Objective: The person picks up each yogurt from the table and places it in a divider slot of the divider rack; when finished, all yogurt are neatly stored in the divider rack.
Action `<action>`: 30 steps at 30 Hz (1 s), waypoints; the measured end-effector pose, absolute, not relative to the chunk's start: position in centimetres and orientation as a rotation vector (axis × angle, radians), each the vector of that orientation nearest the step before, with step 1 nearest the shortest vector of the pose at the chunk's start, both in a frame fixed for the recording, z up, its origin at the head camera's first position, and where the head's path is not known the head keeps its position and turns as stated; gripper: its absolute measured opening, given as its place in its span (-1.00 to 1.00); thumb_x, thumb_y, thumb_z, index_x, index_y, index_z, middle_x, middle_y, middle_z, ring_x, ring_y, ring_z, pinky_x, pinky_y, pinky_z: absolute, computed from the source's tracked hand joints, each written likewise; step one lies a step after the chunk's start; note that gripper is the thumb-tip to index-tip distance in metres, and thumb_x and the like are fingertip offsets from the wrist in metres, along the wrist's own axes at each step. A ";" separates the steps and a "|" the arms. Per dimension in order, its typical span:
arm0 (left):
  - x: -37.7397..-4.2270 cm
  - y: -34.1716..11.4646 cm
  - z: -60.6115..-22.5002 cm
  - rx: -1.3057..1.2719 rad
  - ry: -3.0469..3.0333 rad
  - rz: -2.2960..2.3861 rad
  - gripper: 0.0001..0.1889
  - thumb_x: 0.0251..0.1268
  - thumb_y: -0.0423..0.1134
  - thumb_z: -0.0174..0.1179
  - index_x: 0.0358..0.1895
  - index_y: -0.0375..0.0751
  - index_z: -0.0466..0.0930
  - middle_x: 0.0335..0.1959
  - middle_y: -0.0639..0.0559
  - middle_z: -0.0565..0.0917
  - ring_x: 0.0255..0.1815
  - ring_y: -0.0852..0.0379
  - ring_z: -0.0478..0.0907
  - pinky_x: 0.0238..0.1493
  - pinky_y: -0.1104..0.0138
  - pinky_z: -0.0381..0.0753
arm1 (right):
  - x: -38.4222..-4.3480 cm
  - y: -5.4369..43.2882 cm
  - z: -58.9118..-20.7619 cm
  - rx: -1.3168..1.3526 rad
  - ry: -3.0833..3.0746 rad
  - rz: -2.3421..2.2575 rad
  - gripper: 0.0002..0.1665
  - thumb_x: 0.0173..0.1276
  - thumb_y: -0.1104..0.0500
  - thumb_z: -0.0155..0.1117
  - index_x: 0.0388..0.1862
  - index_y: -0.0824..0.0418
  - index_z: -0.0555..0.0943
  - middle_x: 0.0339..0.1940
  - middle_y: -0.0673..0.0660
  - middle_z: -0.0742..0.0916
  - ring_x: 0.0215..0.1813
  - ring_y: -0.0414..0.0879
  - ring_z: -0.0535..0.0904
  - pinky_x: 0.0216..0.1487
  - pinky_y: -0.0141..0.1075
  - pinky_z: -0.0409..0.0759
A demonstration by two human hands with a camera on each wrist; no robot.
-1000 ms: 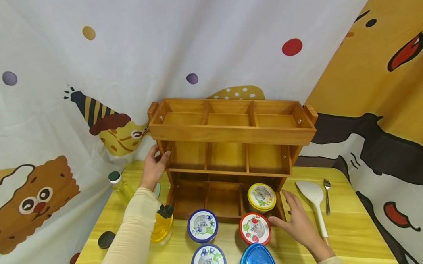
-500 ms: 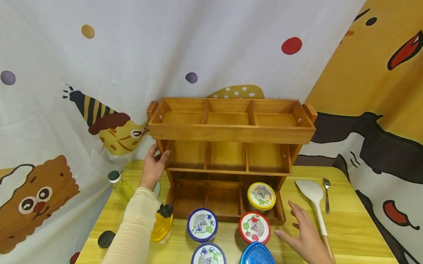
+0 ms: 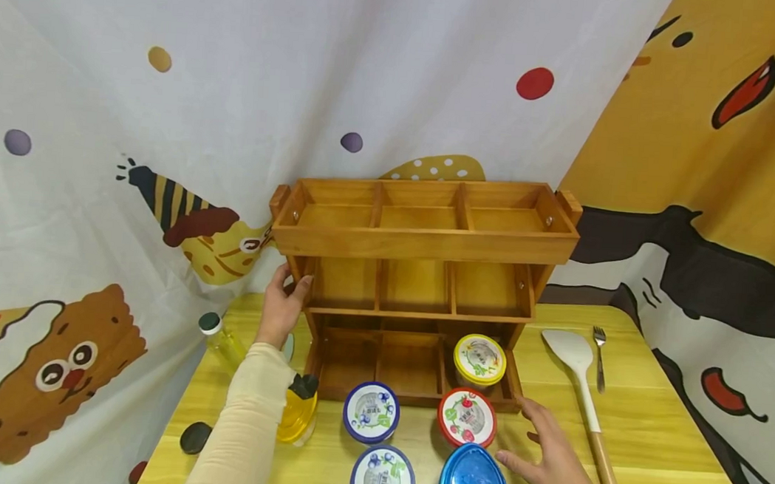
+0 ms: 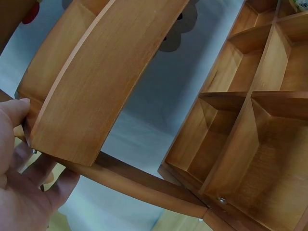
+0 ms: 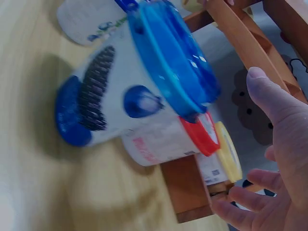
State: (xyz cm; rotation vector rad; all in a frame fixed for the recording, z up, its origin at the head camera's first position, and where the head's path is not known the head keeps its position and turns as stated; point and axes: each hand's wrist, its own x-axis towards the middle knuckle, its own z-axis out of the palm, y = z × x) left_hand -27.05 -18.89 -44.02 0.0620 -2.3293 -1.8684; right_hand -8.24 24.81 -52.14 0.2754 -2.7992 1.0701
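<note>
A three-tier wooden rack (image 3: 425,246) with divided compartments stands at the back of the table. At the left end of its middle tier, my left hand (image 3: 280,308) grips the wood, thumb on the inner side and fingers outside, as the left wrist view also shows. My right hand (image 3: 557,460) is held with fingers spread, right of a red-lidded tub (image 3: 467,418) and a blue-lidded container (image 3: 476,481), touching neither. A yellow-lidded tub (image 3: 479,359) sits in the bottom tier's right compartment. In the right wrist view, the blue-lidded container (image 5: 120,91) looms close.
Two purple-lidded tubs (image 3: 371,413) stand in front of the rack. Beside my left forearm are a yellow-topped container (image 3: 297,418), a green-capped bottle (image 3: 224,341) and a black lid (image 3: 195,438). A white spatula (image 3: 580,365) and a fork (image 3: 599,359) lie on the right.
My right hand has drawn back from beside the yellow-lidded tub, out to the right and down toward the blue-lidded container. My left hand has stayed on the rack.
</note>
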 end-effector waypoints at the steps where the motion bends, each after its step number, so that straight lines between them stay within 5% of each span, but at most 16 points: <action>1: -26.9 -18.8 -43.7 0.067 -2.331 -1.879 -0.46 0.51 -0.07 0.07 0.46 -0.03 0.24 0.49 -0.08 0.26 0.43 -0.18 0.34 0.31 -0.07 0.44 | -8.0 24.7 -52.3 0.256 -2.819 1.102 0.03 0.12 -0.09 0.55 0.45 0.27 0.28 0.31 0.33 0.48 0.23 0.26 0.48 -0.04 -0.03 0.67; 13: -27.1 -18.8 -44.3 0.075 -2.315 -1.862 -0.46 0.50 -0.07 0.08 0.46 -0.03 0.25 0.46 -0.09 0.30 0.41 -0.17 0.37 0.29 -0.05 0.46 | -5.2 23.2 -53.3 0.172 -2.948 1.460 0.13 0.11 -0.03 0.56 0.51 0.31 0.15 0.33 0.43 0.39 0.29 0.36 0.37 0.01 -0.07 0.66; 21: -27.1 -18.9 -44.5 0.072 -2.296 -1.857 -0.49 0.49 -0.08 0.09 0.43 -0.04 0.28 0.42 -0.09 0.35 0.39 -0.17 0.39 0.28 -0.03 0.48 | -4.2 22.4 -54.2 0.194 -2.903 1.562 0.19 0.05 0.09 0.58 0.51 0.37 0.07 0.32 0.51 0.35 0.27 0.50 0.37 -0.05 0.07 0.67; 30: -27.2 -18.8 -44.3 0.069 -2.306 -1.859 -0.48 0.49 -0.05 0.09 0.43 0.00 0.28 0.44 -0.07 0.33 0.41 -0.15 0.38 0.30 -0.04 0.46 | -3.7 21.8 -54.6 0.155 -2.920 1.567 0.19 0.01 0.08 0.59 0.50 0.37 0.10 0.31 0.46 0.39 0.27 0.42 0.40 -0.07 -0.14 0.66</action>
